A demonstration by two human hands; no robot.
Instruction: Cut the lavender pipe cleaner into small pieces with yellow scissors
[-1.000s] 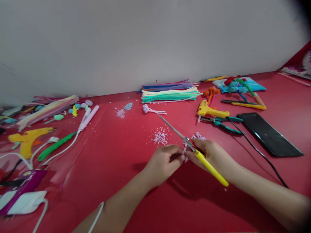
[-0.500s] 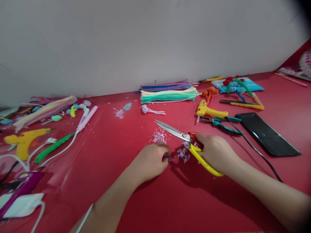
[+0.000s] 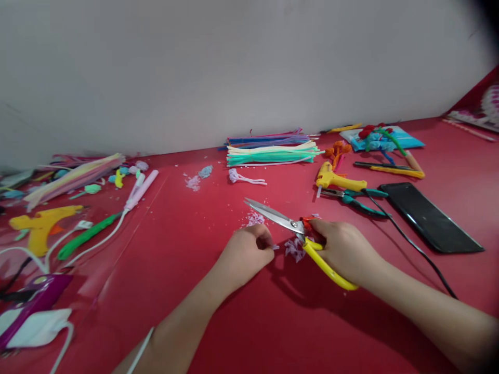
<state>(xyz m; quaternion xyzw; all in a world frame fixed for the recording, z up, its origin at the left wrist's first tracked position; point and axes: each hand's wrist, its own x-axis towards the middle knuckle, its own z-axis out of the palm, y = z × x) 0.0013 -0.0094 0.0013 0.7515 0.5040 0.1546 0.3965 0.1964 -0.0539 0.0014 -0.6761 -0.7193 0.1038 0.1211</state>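
Thumb and finger of my left hand [image 3: 246, 253] pinch a tiny lilac snippet [image 3: 276, 247], which looks like a bit of cut pipe cleaner. My right hand [image 3: 349, 248] is closed around the yellow and red handles of a pair of scissors [image 3: 328, 267]. Their blades look closed and point to the upper left, above my left hand and apart from the snippet. Between my hands lies a small heap of lilac cut pieces [image 3: 295, 251], partly under the scissors. Finer lilac clippings [image 3: 255, 219] are scattered just beyond my left fingers, partly behind the blades.
Pipe cleaner bundles [image 3: 273, 153] lie along the wall, with a lilac pipe cleaner flower [image 3: 234, 176] before them. On the right are a yellow glue gun [image 3: 343, 182], pliers [image 3: 362, 202] and a black phone [image 3: 432, 218]. Another glue gun [image 3: 39, 223] and cords lie left.
My left thumb and finger have straightened a little, and the snippet shows more at their tips. The scissors have shifted slightly left, their blade tips a bit lower.
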